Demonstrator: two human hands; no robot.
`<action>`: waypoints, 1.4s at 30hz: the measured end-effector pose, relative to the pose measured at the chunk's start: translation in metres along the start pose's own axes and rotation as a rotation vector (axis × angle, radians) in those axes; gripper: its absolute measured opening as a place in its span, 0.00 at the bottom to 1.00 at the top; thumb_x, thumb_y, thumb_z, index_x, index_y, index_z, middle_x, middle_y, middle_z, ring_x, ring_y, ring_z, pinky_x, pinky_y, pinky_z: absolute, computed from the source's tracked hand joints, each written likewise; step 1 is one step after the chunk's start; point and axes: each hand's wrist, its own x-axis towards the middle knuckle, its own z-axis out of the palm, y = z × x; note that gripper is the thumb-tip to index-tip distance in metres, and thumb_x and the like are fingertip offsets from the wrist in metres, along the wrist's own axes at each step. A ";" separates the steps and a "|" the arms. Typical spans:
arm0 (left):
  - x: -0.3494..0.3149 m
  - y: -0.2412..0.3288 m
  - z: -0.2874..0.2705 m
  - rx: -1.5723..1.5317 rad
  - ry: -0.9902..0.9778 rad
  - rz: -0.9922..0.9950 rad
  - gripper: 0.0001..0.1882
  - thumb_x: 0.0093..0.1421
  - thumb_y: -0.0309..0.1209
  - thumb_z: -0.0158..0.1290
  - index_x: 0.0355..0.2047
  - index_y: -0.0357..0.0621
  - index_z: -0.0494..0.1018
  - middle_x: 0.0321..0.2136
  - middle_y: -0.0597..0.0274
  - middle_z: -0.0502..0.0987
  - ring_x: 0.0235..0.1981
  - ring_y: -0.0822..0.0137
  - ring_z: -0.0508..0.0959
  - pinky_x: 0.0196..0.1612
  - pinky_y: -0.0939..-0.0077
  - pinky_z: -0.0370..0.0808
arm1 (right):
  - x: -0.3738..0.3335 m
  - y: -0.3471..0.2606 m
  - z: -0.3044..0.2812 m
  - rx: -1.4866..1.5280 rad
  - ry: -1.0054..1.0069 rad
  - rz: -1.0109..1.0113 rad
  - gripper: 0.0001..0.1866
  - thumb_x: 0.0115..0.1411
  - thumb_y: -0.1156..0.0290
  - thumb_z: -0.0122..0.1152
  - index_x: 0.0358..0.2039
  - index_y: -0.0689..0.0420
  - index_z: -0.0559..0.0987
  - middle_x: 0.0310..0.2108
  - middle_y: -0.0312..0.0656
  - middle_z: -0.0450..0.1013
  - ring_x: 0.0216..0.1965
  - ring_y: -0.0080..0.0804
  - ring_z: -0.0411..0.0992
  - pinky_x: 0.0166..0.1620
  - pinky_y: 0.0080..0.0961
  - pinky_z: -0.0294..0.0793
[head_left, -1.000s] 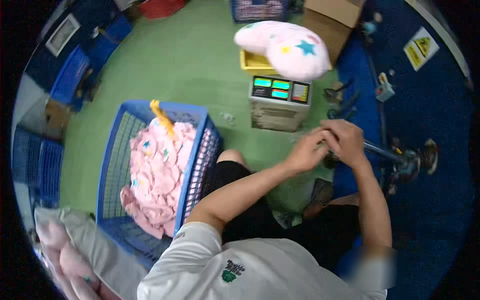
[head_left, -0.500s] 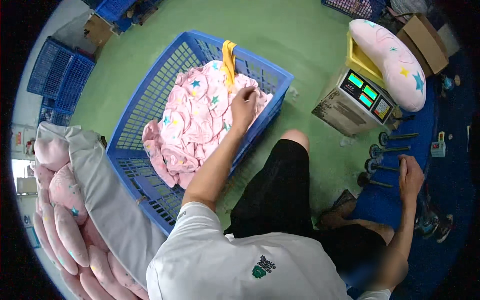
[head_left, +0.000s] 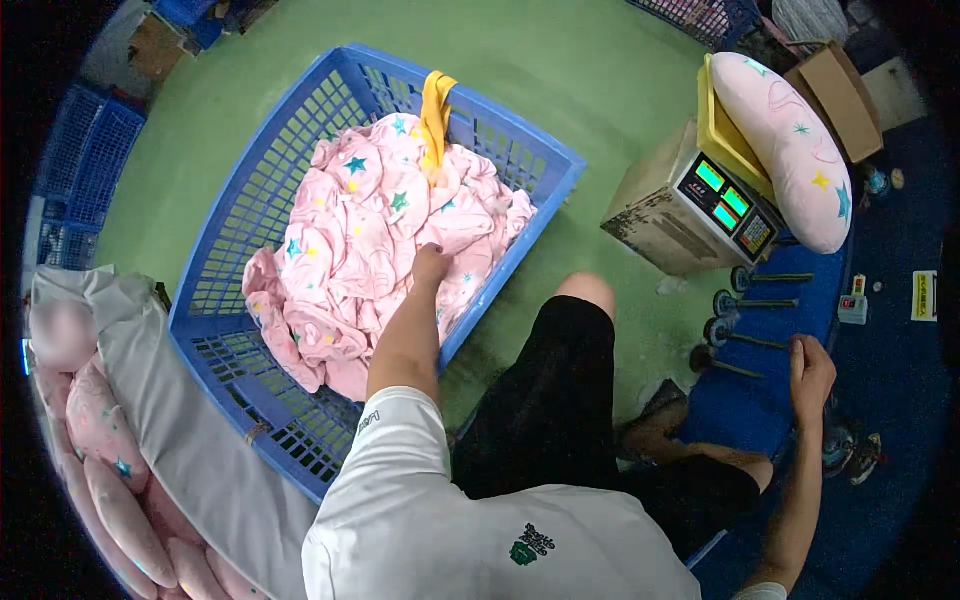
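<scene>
Cloth (head_left: 350,235) lies within reach of the left hand (head_left: 430,264), now drawn back from the yellow strip (head_left: 436,105), though I can't tell if it or the right hand (head_left: 812,376) grips anything.

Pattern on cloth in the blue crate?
Cloth: pink with yellow and teal stars; clearest in the head view.

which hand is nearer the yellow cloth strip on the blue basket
Left: the left hand is at the pink star-print fabric, short of the yellow cloth strip; the right hand is far right, outside the blue basket.
</scene>
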 end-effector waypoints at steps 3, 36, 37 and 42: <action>-0.017 0.041 -0.019 0.403 0.051 0.264 0.13 0.55 0.30 0.54 0.38 0.37 0.78 0.36 0.45 0.80 0.33 0.44 0.78 0.40 0.54 0.77 | 0.000 -0.001 -0.001 -0.001 -0.023 0.041 0.09 0.66 0.69 0.58 0.40 0.59 0.83 0.32 0.42 0.80 0.26 0.41 0.74 0.34 0.34 0.73; -0.381 0.277 -0.146 0.320 -1.268 0.701 0.05 0.64 0.22 0.56 0.39 0.42 0.73 0.30 0.67 0.76 0.29 0.71 0.70 0.36 0.77 0.68 | -0.013 0.011 0.004 -0.046 0.189 -0.052 0.14 0.65 0.59 0.56 0.34 0.57 0.80 0.29 0.40 0.78 0.27 0.46 0.75 0.31 0.40 0.72; -0.375 0.286 -0.159 0.323 -1.234 0.687 0.05 0.63 0.20 0.56 0.38 0.41 0.74 0.31 0.67 0.76 0.30 0.73 0.70 0.37 0.79 0.68 | -0.014 0.012 0.004 -0.020 0.197 -0.079 0.14 0.65 0.59 0.56 0.34 0.57 0.80 0.29 0.40 0.78 0.27 0.46 0.74 0.31 0.40 0.72; -0.333 0.286 -0.203 0.283 -0.756 0.648 0.12 0.58 0.12 0.52 0.37 0.43 0.75 0.34 0.66 0.75 0.33 0.71 0.70 0.39 0.78 0.68 | -0.015 0.011 0.007 -0.065 0.222 -0.066 0.15 0.66 0.58 0.54 0.34 0.55 0.80 0.31 0.40 0.80 0.27 0.48 0.75 0.31 0.40 0.74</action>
